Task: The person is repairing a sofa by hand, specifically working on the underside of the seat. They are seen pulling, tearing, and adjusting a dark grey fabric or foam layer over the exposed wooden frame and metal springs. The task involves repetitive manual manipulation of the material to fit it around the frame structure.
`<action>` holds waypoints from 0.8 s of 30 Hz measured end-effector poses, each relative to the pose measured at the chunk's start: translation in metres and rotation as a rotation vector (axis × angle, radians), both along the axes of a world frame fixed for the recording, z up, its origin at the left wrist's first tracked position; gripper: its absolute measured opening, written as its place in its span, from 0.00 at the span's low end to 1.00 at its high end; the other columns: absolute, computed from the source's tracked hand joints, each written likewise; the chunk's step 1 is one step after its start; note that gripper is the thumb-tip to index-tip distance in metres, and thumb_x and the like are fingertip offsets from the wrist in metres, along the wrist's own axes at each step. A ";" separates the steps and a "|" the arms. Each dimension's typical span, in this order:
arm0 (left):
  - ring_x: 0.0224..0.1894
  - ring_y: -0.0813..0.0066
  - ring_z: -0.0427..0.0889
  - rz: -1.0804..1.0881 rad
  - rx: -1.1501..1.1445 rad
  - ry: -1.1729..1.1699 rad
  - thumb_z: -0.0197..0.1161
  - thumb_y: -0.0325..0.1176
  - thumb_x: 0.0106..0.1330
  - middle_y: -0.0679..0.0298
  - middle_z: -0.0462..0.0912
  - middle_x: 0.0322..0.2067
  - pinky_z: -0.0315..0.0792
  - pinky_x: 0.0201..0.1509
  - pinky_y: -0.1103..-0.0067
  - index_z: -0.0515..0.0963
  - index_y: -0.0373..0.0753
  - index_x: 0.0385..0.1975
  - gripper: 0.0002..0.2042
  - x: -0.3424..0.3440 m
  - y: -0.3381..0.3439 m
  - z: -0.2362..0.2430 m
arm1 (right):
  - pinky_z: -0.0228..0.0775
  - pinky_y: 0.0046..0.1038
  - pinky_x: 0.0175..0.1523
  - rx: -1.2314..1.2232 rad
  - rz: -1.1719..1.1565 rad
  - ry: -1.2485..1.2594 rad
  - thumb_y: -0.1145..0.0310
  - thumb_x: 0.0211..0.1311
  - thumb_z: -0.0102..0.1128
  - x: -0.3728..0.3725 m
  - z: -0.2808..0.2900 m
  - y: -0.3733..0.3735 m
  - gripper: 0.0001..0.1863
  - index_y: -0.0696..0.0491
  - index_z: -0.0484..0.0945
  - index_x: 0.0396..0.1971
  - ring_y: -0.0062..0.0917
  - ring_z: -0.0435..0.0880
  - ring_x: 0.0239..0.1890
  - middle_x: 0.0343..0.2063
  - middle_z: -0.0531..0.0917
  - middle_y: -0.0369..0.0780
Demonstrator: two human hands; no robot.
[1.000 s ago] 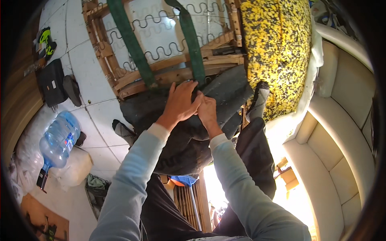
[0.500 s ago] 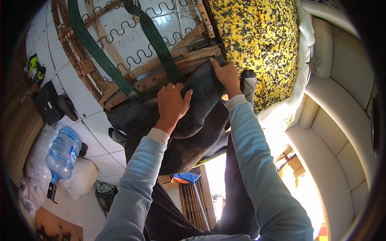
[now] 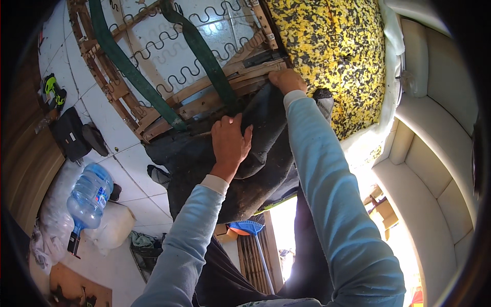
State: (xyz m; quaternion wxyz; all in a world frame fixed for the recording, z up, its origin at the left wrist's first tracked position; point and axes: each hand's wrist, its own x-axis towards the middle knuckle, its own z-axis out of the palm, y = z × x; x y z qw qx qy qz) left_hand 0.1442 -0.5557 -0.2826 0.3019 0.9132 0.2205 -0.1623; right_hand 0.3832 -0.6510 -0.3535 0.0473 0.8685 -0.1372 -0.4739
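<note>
A wooden seat frame (image 3: 204, 97) with zigzag wire springs and green webbing straps (image 3: 203, 56) lies in front of me. Black fabric (image 3: 250, 169) hangs along its near side and drapes toward my legs. My left hand (image 3: 231, 146) is on the fabric close to the frame's near rail, its fingers bent over a fold and its thumb to the right. At the rail's right end, my right hand (image 3: 288, 82) is closed on the fabric's upper edge. Its fingertips are partly hidden.
Yellow-and-black speckled foam (image 3: 332, 56) lies to the right, beside a pale upholstered sofa (image 3: 424, 133). Left on the tiled floor are a blue water bottle (image 3: 92, 194), a black case (image 3: 70, 134) and a plastic bag (image 3: 56, 210). A blue broom (image 3: 248, 226) stands near my legs.
My right hand has folded its fingers closer around the fabric at the rail's corner, and the raised fabric edge there is lower. My left hand stays on the fabric. The whole view has shifted slightly.
</note>
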 end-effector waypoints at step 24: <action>0.48 0.47 0.83 0.052 -0.030 0.041 0.68 0.49 0.69 0.52 0.84 0.43 0.76 0.53 0.56 0.84 0.40 0.45 0.18 0.043 -0.004 -0.014 | 0.71 0.46 0.67 0.415 -0.240 -0.281 0.35 0.72 0.52 -0.033 -0.030 -0.075 0.39 0.60 0.85 0.55 0.53 0.83 0.61 0.54 0.85 0.59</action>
